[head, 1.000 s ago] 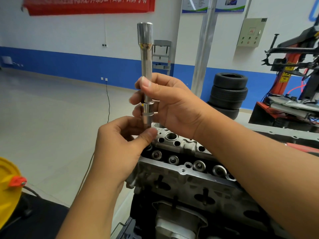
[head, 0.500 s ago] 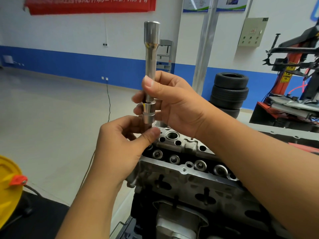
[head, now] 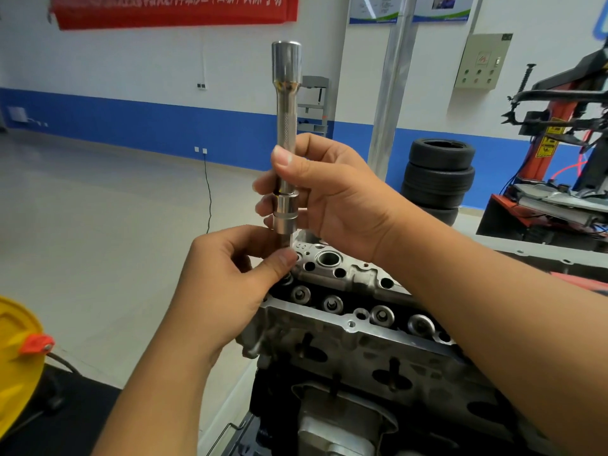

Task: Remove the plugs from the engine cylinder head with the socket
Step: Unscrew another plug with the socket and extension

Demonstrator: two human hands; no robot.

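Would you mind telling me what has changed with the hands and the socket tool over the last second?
Very little. The long chrome socket tool stayed upright above the grey metal cylinder head, drifting slightly right in view, perhaps from camera motion. The right hand still grips its lower shaft, and the left hand still pinches just under the socket's lower end; what it pinches is hidden.

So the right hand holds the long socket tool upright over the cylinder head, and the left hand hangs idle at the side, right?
Not quite. The right hand does hold the socket tool upright over the cylinder head, but the head view shows the left hand pinching at the tool's lower end, not idle.
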